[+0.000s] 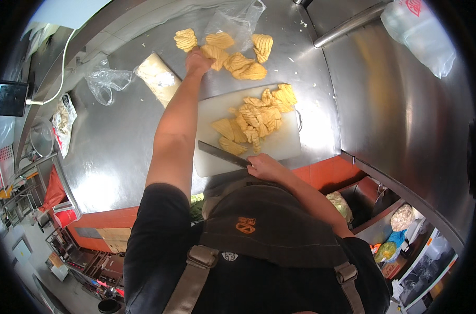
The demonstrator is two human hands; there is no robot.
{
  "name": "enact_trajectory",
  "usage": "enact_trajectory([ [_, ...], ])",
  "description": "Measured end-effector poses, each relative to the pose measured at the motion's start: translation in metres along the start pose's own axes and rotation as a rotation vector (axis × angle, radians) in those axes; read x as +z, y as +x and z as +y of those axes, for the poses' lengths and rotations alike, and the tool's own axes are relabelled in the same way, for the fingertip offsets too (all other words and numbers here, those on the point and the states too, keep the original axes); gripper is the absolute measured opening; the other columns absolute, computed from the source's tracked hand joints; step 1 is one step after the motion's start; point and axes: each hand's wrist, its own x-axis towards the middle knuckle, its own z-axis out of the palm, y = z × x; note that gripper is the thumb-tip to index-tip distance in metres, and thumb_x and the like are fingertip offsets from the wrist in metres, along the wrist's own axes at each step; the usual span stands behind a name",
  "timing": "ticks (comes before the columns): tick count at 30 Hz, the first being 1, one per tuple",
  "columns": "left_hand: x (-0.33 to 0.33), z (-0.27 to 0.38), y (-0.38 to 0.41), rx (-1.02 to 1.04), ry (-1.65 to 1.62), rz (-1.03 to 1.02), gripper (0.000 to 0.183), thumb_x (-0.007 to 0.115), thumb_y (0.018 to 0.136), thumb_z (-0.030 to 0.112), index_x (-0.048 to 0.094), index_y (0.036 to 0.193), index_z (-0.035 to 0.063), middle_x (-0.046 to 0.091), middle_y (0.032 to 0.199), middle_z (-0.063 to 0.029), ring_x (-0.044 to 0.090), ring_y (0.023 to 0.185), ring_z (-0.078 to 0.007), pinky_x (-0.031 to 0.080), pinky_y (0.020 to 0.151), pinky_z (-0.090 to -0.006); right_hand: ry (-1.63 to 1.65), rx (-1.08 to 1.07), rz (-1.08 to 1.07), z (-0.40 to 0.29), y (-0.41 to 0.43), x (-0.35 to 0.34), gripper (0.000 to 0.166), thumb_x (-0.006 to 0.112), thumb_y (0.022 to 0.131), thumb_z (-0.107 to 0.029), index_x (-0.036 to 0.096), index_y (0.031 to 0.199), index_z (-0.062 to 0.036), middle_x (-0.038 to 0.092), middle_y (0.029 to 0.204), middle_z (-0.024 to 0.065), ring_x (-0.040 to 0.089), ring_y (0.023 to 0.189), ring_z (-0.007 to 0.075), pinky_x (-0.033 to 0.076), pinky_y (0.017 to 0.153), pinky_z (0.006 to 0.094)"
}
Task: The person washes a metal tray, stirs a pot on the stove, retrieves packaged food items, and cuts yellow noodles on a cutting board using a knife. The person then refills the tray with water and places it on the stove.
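My right hand (264, 166) holds a cleaver-like kitchen knife (222, 154) by its handle, the blade low over the near part of a white cutting board (210, 168). On the board lies a heap of cut, ridged yellow food pieces (257, 117), perhaps tofu skin. My left hand (198, 62) reaches past the board to more folded yellow pieces on the steel table. Its fingers touch or nearly touch one piece (215, 55); whether they grip it is hidden. Another folded piece (185, 39) lies just beyond the fingertips, and a larger one (246, 67) lies to the right.
A wrapped pale package (157, 78) lies left of the board on the steel table (116, 145). Clear plastic bags lie at the far edge (238, 23) and at the left (107, 80). A steel panel (387, 98) bounds the right side, with a filled plastic bag (422, 39) hanging there.
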Motion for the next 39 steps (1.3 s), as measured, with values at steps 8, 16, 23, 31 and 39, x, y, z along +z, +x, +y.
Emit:
enact_trajectory([
  [8,-0.062,-0.029,-0.116,-0.305,-0.715,-0.151,0.028,0.075,0.085,0.020,0.067,0.105,0.0019,0.068,0.084,-0.0039,0.063,0.071,-0.0132,0.051,0.059,-0.0274,0.110,0.203,0.179,0.028,-0.006,-0.012,0.030,0.059,0.087,-0.022,0.061,0.093,0.0071,0.064,0.081,0.0279,0.064,0.080,0.0437,0.051,0.074,0.0487],
  [16,-0.048,-0.046,-0.327,-0.499,-1.256,-0.201,0.023,0.070,0.090,0.017,0.066,0.106,0.0012,0.070,0.088,-0.0044,0.065,0.073,-0.0122,0.051,0.059,-0.0281,0.304,0.234,0.107,0.021,-0.006,-0.028,0.026,0.058,0.089,-0.016,0.057,0.094,0.0097,0.059,0.056,0.0153,0.059,0.043,0.0224,0.049,0.047,0.0384],
  [23,0.013,-0.066,-0.379,-0.354,-0.219,0.030,0.041,0.056,0.095,0.037,0.057,0.088,-0.0033,0.066,0.086,-0.0312,0.064,0.082,-0.0492,0.052,0.076,-0.0520,-0.167,-0.022,0.258,-0.005,-0.017,-0.010,0.022,0.056,0.090,-0.017,0.056,0.091,0.0057,0.062,0.069,0.0273,0.062,0.067,0.0456,0.050,0.065,0.0527],
  [31,0.035,-0.073,-0.387,-0.425,-0.232,-0.039,0.037,0.050,0.098,0.032,0.053,0.097,-0.0054,0.066,0.086,-0.0306,0.065,0.086,-0.0470,0.051,0.078,-0.0522,-0.265,-0.012,0.130,-0.028,-0.015,0.013,0.021,0.057,0.088,-0.016,0.055,0.089,0.0045,0.061,0.074,0.0316,0.060,0.075,0.0507,0.047,0.072,0.0577],
  [39,0.045,-0.078,-0.388,-0.278,-0.246,0.071,0.031,0.055,0.097,0.028,0.054,0.096,-0.0030,0.065,0.079,-0.0277,0.066,0.072,-0.0414,0.051,0.067,-0.0500,-0.238,-0.073,0.215,-0.012,0.015,0.044,0.020,0.059,0.088,-0.014,0.055,0.088,0.0053,0.061,0.071,0.0296,0.060,0.071,0.0496,0.047,0.066,0.0551],
])
